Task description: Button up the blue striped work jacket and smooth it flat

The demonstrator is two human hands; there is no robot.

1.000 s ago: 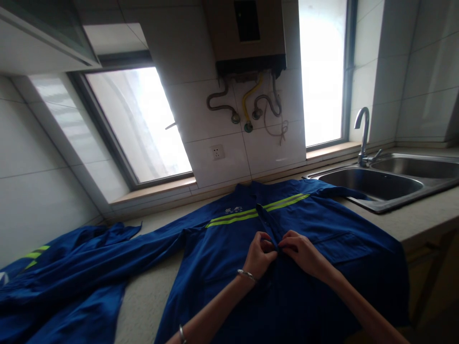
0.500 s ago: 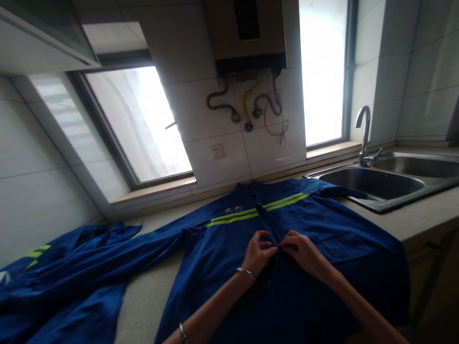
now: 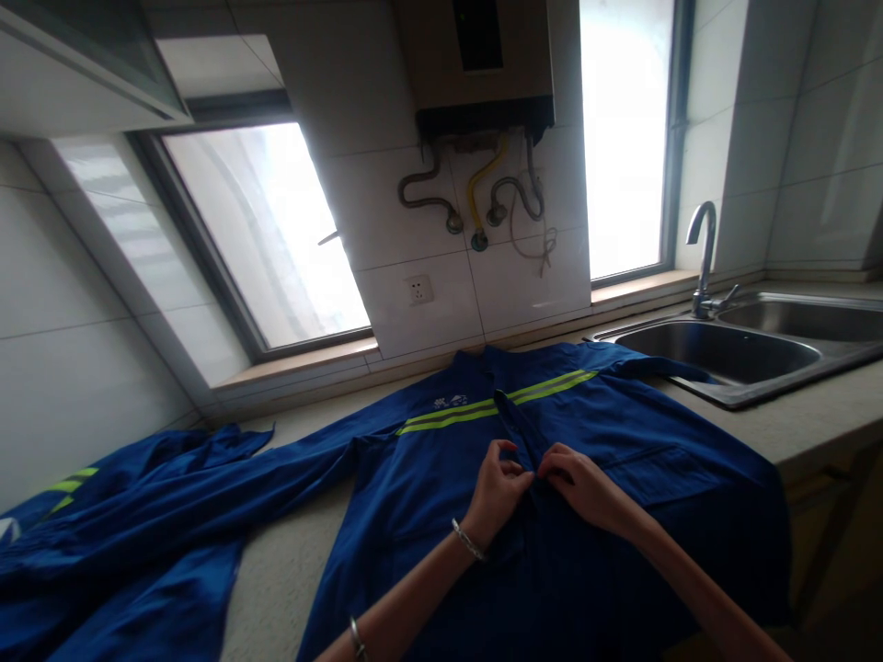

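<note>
A blue work jacket (image 3: 428,487) with a yellow-green and grey reflective stripe across the chest lies spread on the counter, collar toward the wall. My left hand (image 3: 498,485), with bracelets on its arm, pinches the left edge of the jacket's front opening. Opposite it, almost touching, my right hand (image 3: 578,483) pinches the other edge of the same opening. Above the hands the placket gapes a little below the stripe. Whatever fastener sits between the fingertips is hidden. One sleeve stretches left; the other reaches over the sink's rim.
A second blue garment (image 3: 138,552) with reflective stripes lies crumpled on the left of the counter (image 3: 276,570). At the right is a steel sink (image 3: 731,400) with a tap (image 3: 702,257). A water heater (image 3: 483,64) with hoses hangs on the tiled wall above a socket (image 3: 418,290).
Both hands stay at the same spot on the jacket's front opening. The left wrist has turned slightly and its fingers have shifted a little. The view has moved marginally.
</note>
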